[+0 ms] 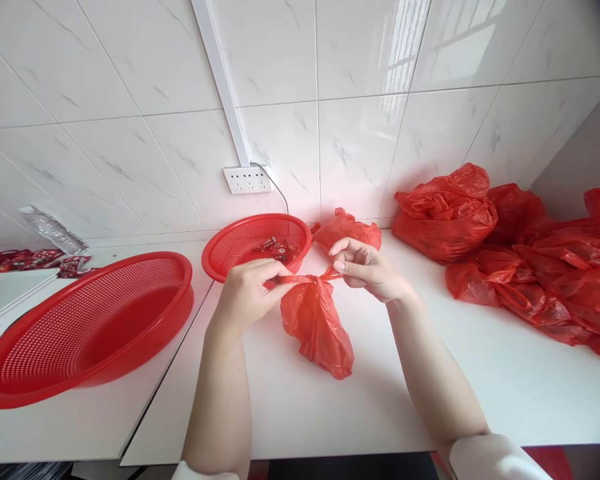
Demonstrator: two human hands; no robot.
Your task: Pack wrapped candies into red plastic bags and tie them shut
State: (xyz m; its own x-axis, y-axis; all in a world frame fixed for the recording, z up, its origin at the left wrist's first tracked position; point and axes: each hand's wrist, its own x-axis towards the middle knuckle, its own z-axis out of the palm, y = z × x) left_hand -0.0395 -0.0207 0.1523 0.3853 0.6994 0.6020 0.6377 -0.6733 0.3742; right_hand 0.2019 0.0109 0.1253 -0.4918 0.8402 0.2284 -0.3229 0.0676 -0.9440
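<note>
A red plastic bag point(317, 327) hangs just over or rests on the white table between my hands; I cannot tell which. Its neck is twisted or knotted near the top. My left hand point(250, 290) is closed on one end of the neck, drawn out to the left. On the other side, my right hand point(367, 267) pinches the opposite end between thumb and fingers. Both ends are stretched apart. What the bag contains is hidden by the red plastic.
Behind my left hand stands a red basket point(220, 250) with small wrapped pieces point(280, 249). A larger red basket point(175, 320) is at left, near a clear bottle point(55, 230). Another red bag point(347, 230) sits by the wall. Several red bags point(445, 220) pile up at right.
</note>
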